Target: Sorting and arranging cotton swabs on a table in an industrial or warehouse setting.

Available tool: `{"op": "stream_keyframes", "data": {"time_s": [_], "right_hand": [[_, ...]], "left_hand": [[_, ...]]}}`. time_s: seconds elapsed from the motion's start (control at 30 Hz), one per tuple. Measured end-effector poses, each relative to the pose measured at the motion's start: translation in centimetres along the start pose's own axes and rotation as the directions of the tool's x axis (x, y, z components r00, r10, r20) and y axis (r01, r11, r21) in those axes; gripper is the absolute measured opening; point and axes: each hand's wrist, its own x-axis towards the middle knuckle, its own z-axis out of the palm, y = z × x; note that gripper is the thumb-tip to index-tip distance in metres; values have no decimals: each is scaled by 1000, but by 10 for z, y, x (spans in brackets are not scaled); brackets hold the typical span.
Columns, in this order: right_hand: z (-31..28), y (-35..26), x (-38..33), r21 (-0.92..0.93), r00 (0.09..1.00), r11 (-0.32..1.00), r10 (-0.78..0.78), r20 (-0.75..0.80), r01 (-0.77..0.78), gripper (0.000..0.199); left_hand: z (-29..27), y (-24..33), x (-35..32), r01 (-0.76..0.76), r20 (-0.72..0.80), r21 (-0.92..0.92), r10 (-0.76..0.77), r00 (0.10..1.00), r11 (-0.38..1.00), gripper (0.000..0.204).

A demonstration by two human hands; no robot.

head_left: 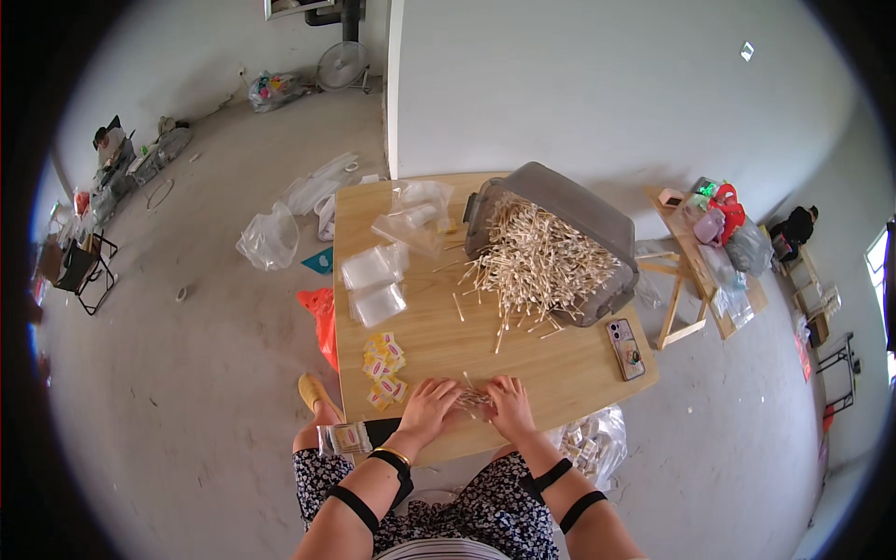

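Note:
At the table's front edge, a small bundle of cotton swabs (474,399) lies between my two hands. My left hand (432,407) is closed on its left end, and my right hand (509,407) grips the right end. One swab sticks up out of the bundle. Beyond them a grey plastic bin (581,198) rests tipped on its side, with a heap of loose cotton swabs (541,257) spilling from its mouth onto the wooden table (560,373). To the left of my left hand are several yellow-and-white paper cards (383,367). Farther back sit stacks of clear plastic bags (375,280).
A phone (625,350) lies at the table's right edge. Beside my left forearm is a filled clear packet (343,439). Below the table's right front hangs or stands a bag of packets (595,443). A second wooden table (758,301) stands right; two other people sit far off.

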Motion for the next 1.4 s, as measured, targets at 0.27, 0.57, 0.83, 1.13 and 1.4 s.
{"op": "stream_keyframes", "data": {"time_s": [0.27, 0.57, 0.83, 1.13, 1.4], "right_hand": [[-8, 23, -6, 38, 990, 999, 6, -144, 0, 15], [5, 36, 23, 61, 965, 995, 94, -245, -82, 11], [32, -16, 37, 109, 997, 993, -51, 49, 45, 26], [5, 7, -11, 4, 986, 991, 134, -104, -134, 38], [5, 1, -14, 34, 989, 991, 128, -76, -126, 29]], "left_hand": [[8, -4, 2, 31, -163, -46, -38, 986, 998, 15], [13, -2, -12, 2, -233, -64, -17, 972, 998, 16], [-6, 7, -13, 204, -142, -39, -208, 968, 978, 64], [9, -8, -13, 77, -73, -97, -84, 994, 992, 56], [19, -5, -22, 47, -124, -62, -54, 991, 997, 38]]}}
